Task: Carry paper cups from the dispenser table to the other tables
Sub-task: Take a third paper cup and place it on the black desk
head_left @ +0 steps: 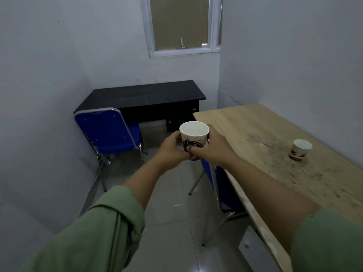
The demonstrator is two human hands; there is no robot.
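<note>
Mid-carry: both hands, left hand point(172, 147) and right hand point(212, 147), clasp the white printed paper cup point(193, 139); next, set it on the bare black counter point(145, 97).

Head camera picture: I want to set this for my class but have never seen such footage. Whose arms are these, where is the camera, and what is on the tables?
There is no machine here. A person wears a camera on the head, looking forward and down, so the arms in green sleeves are their own. The left hand and right hand together hold one open paper cup in the air. To the right is a wooden table with a second cup standing on it. Ahead is a black desk with a blue chair.
</note>
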